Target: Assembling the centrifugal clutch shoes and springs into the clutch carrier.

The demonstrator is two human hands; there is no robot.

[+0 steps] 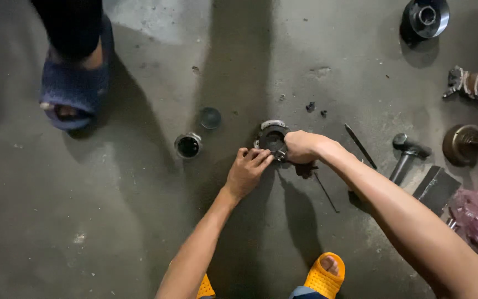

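Grey concrete floor (pixel 139 221) is carrying everything — hammer (pixel 408 155) off right, small tin (pixel 188 145) left. Both hands are pinching at the round metal part (pixel 272 135) lying between them: left hand (pixel 247 171) fingertips closed, right hand (pixel 302 147) clenched. Greasy grip could be slipping — part skidding away.

Place: a repair workshop, work done on the ground
Floor: bare stained concrete floor (pixel 139 221)
Tools: hammer (pixel 408 152), screwdriver (pixel 359 146) lying loose
Parts: greasy metal pulley (pixel 427 16), small tin (pixel 188 145)
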